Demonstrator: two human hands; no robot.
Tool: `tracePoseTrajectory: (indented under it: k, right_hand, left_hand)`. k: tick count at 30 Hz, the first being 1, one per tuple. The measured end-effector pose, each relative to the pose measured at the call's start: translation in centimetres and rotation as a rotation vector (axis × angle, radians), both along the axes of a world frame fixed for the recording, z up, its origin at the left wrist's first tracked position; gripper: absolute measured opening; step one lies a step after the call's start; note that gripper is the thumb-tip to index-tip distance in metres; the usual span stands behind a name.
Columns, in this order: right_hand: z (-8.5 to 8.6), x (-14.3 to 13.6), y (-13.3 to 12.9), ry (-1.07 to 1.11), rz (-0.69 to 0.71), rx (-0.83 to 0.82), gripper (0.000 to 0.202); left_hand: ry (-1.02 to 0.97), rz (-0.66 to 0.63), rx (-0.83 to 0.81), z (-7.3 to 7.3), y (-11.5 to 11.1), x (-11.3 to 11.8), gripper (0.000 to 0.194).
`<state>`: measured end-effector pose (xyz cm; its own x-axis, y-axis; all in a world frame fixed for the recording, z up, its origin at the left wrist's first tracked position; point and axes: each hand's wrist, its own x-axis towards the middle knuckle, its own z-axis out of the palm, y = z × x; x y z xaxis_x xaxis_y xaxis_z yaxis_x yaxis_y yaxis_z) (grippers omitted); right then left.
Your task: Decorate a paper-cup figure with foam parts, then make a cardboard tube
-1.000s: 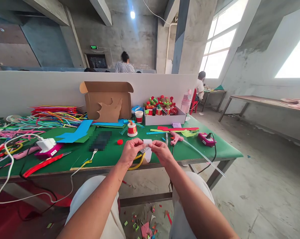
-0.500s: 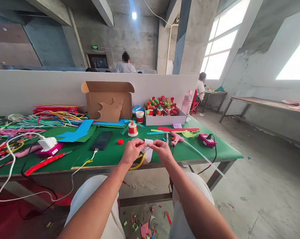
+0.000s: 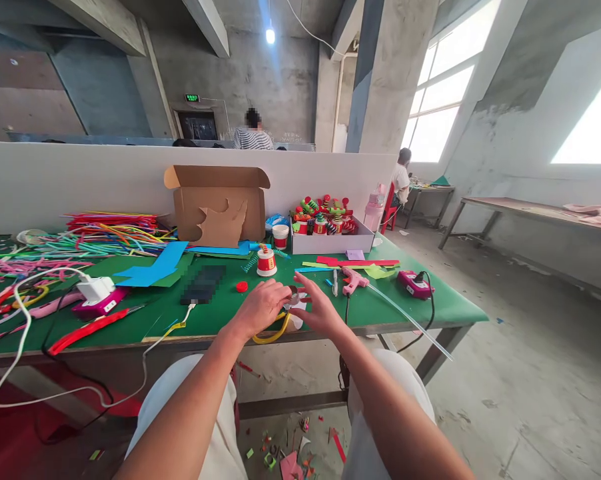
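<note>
My left hand (image 3: 266, 305) is closed on a small curled strip of paper (image 3: 294, 295) over the table's front edge. My right hand (image 3: 318, 305) is beside it, thumb and fingers spread around the strip's right side. Below the hands lie a white paper piece (image 3: 298, 319) and yellow-handled scissors (image 3: 274, 337), partly hidden. Behind them a red and white paper cup figure (image 3: 266, 261) with spiral arms stands upside down. A red round piece (image 3: 241, 287) lies left of my hands.
A pink glue gun (image 3: 353, 281) with a long clear stick and a purple power socket (image 3: 414, 283) are on the right. Behind stand a box of finished figures (image 3: 333, 241) and an open cardboard box (image 3: 215, 207). Pipe cleaners (image 3: 110, 233) and a phone (image 3: 203, 285) are left.
The strip, held flat between both hands' fingertips before, now looks curled. My right fingers have opened and spread, and my left hand has turned over it.
</note>
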<state>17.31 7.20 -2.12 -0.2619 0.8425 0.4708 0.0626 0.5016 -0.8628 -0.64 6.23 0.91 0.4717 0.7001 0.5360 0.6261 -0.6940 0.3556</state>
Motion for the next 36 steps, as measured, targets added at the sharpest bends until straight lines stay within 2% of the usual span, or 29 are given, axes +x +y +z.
tracePoseTrajectory:
  k: [3, 5, 8, 10, 13, 17, 21, 24, 28, 31, 36]
  right_hand:
    - [-0.3, -0.5, 0.0, 0.026, 0.054, -0.004, 0.051]
    - [-0.1, 0.0, 0.5, 0.044, 0.012, -0.030, 0.043]
    - [0.4, 1.9, 1.4, 0.019, -0.155, -0.082, 0.041]
    - [0.7, 3.4, 1.8, -0.094, -0.258, -0.126, 0.038]
    - [0.7, 4.6, 1.7, -0.295, -0.320, -0.142, 0.026]
    - [0.0, 4.4, 1.0, -0.502, -0.366, -0.144, 0.022]
    - [-0.3, 3.8, 0.7, -0.604, -0.372, -0.137, 0.022]
    - [-0.1, 3.6, 0.6, -0.651, -0.360, -0.117, 0.027]
    - [0.1, 3.5, 0.2, -0.690, -0.386, -0.079, 0.052]
    - [0.3, 4.3, 0.1, -0.587, -0.425, -0.010, 0.065]
    - [0.5, 6.7, 1.3, -0.171, -0.569, -0.020, 0.048]
  left_hand:
    - [-0.158, -0.066, -0.108, 0.0, 0.0, 0.3, 0.017]
    - [-0.319, -0.001, -0.162, 0.1, 0.3, -0.4, 0.025]
    - [-0.522, 0.246, -0.156, 0.2, 1.4, -2.9, 0.026]
    - [-0.599, 0.417, -0.177, 0.0, 2.5, -4.7, 0.024]
    - [-0.636, 0.628, -0.273, -0.4, 4.7, -6.0, 0.027]
    - [-0.583, 0.720, -0.355, -0.7, 8.6, -4.9, 0.044]
    - [-0.449, 0.823, -0.287, 0.2, 11.7, -3.9, 0.057]
    - [-0.202, 0.903, -0.200, 1.2, 12.8, -4.1, 0.049]
    - [0.019, 0.902, -0.135, 1.3, 13.0, -3.8, 0.048]
    - [0.117, 0.903, -0.171, 0.6, 13.1, -2.9, 0.056]
    - [0.083, 0.961, -0.262, -0.2, 14.3, -1.6, 0.063]
